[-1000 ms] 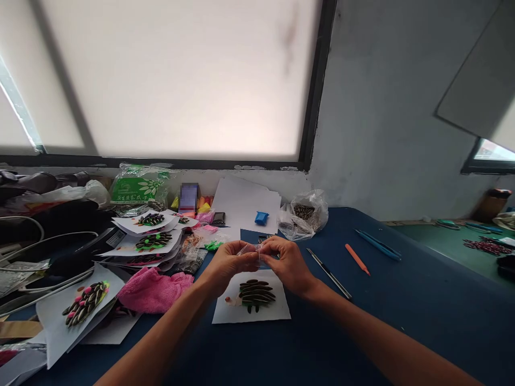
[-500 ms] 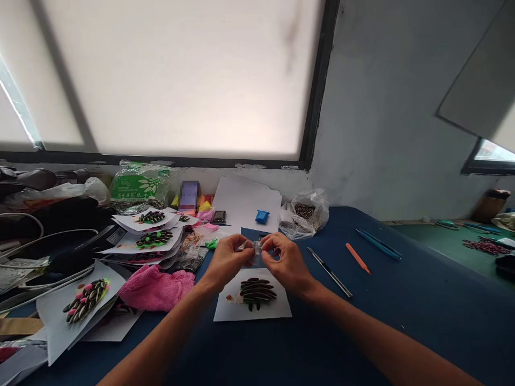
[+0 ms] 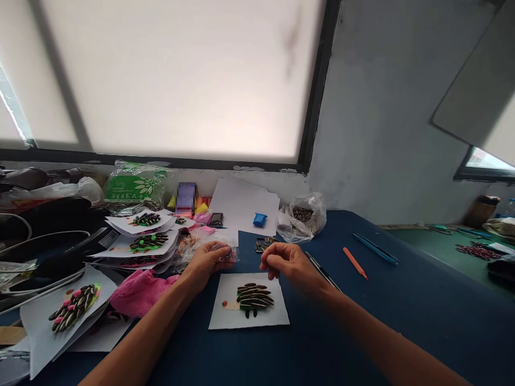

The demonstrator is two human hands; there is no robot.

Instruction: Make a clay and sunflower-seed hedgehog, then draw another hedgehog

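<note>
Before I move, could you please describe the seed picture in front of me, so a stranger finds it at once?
On the blue table, find the left hand and right hand. Between them, nearer to your body, lies the seed picture: dark seeds on white paper. It lies alone, while other seed pictures are piled at the left.

glossy clear plastic packet (image 3: 230, 254), matt paper card (image 3: 278, 315), fuzzy pink cloth (image 3: 139, 292), smooth matt tabletop (image 3: 386, 311), matt wall (image 3: 382, 107)
</note>
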